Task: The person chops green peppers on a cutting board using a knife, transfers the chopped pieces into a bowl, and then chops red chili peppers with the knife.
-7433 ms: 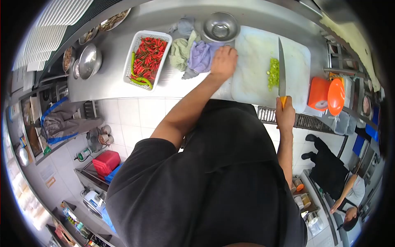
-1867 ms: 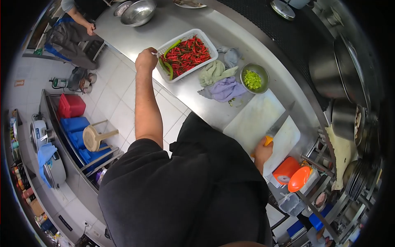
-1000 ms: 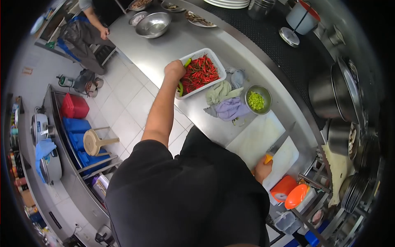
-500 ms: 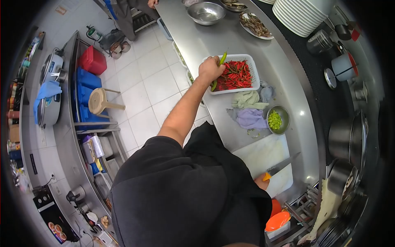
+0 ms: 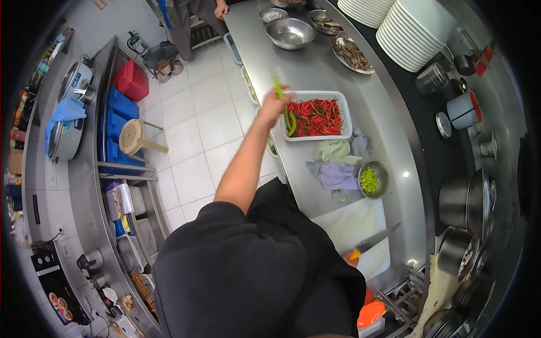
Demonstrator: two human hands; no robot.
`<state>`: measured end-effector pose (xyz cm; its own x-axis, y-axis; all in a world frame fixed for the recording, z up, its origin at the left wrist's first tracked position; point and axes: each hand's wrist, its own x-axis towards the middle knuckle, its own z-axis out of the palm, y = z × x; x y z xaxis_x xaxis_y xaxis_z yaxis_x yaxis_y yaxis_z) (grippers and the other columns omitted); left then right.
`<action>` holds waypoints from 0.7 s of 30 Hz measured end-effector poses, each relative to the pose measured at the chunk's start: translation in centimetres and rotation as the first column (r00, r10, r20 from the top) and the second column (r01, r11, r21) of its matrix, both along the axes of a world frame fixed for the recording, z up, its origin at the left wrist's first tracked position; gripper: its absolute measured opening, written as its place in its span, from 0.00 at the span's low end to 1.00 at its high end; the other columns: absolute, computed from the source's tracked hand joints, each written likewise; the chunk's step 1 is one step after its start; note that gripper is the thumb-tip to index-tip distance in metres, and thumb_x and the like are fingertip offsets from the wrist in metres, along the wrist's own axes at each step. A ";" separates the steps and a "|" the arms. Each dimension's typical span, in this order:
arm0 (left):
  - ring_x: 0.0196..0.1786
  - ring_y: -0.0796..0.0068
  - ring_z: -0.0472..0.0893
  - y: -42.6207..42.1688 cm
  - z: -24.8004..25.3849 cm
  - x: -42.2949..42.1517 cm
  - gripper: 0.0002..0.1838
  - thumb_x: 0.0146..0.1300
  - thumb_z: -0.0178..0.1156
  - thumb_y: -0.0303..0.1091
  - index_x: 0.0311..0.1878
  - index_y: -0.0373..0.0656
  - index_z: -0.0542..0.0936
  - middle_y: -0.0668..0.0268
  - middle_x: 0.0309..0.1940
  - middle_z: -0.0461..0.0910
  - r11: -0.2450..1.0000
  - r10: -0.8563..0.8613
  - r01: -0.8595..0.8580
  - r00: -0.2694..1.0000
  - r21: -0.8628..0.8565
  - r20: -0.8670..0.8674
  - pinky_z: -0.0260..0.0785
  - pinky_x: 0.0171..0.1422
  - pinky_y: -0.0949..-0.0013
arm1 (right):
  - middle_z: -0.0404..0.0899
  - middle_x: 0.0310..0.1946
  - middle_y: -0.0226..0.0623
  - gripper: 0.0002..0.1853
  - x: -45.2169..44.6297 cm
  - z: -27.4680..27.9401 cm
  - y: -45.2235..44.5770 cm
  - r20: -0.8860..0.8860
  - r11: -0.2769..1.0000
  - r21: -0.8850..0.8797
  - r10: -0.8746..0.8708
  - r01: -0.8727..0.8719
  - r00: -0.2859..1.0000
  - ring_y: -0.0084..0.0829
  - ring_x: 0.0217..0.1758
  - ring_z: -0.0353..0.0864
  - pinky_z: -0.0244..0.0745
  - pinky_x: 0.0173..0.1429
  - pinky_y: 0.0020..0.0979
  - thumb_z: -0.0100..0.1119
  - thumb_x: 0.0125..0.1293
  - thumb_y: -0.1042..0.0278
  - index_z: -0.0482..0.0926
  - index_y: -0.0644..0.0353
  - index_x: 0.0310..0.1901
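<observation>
Holding green pepper [image 5: 278,85] in closed fingers of left hand [image 5: 273,107] at basket [image 5: 347,118] edge, gripped knife [image 5: 378,239] in mostly hidden right hand [image 5: 351,259]. Judged chopped pieces [image 5: 368,181] in bowl [image 5: 383,178] done; noted another green pepper [image 5: 292,126] uncut in basket.

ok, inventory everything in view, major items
basket: 1, white, on counter
red chilies: many, red, in basket
green chilies: at least 2, green, one held, rest in basket
cloths: several, green/purple/grey, beside basket
small bowl of chopped greens: 1, silver, beside cloths
cutting board: 1, white, near end
knife: 1, silver/orange, across board
large bowl: 1, silver, counter's far end
plates: 2 stacks, white, upper right
stool: 1, beige, floor
co-worker's hand: 1, far end
left hand: 1, holds green chili
right hand: 1, on knife handle
</observation>
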<state>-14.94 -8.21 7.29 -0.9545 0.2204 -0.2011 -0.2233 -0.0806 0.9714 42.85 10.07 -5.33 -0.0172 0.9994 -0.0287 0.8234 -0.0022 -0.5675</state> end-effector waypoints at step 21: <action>0.18 0.83 0.62 -32.3 -3.5 -18.9 0.14 0.65 0.71 0.25 0.33 0.45 0.72 0.70 0.26 0.72 0.756 0.611 -0.650 0.742 0.072 0.276 0.50 0.18 0.78 | 0.81 0.27 0.47 0.25 0.8 -0.1 0.6 -0.004 0.998 -0.007 0.058 -0.058 0.998 0.37 0.20 0.79 0.75 0.25 0.39 0.62 0.74 0.50 0.79 0.72 0.46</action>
